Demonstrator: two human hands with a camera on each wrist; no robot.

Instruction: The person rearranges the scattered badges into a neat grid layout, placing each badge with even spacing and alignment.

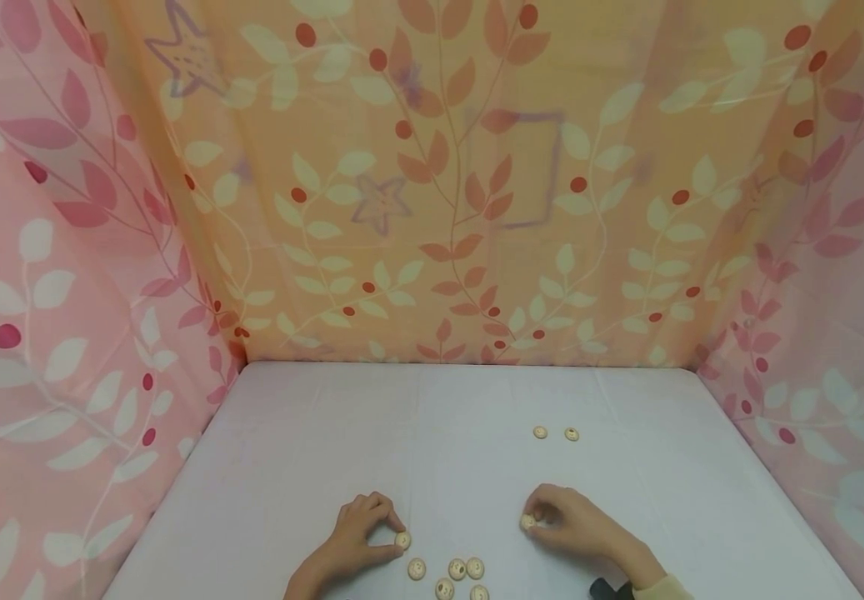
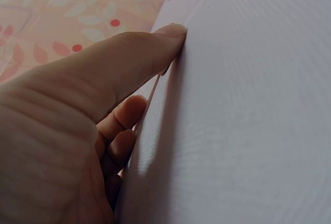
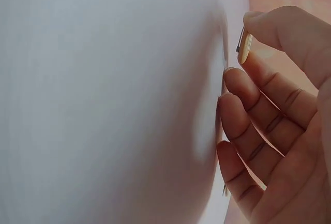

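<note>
Three sides of printed cloth close in a white surface (image 1: 312,450), which is covered smoothly and narrows toward its far edge. At the left, a pink cloth (image 1: 87,333) slopes down beside the surface, patterned with pale leaves, darker pink leaves and red dots. Across the back hangs an orange-yellow cloth (image 1: 432,100) in a similar leafy print, with purple star outlines toward its left and middle and part of a purple box outline right of centre.

On the near part of the surface, the left hand (image 1: 352,537) pinches a small tan disc (image 1: 402,540) at its edges, between thumb and forefinger. Just beside it, loose discs (image 1: 417,569) lie flat in a small group: one nearest that hand, then four closer together, two of them side by side. Dark marks show on their faces.

Farther right, the right hand (image 1: 570,523) grasps another disc (image 1: 527,521) between thumb and forefinger; the right wrist view shows it tilted on edge, with a thin metal piece on one face, the other fingers loosely bent. Well beyond, two more discs (image 1: 540,432) lie next to each other, apart. A black object (image 1: 610,590) sits by the cream sleeve (image 1: 660,588). At the far right hangs another pink leafy cloth (image 1: 836,375).
</note>
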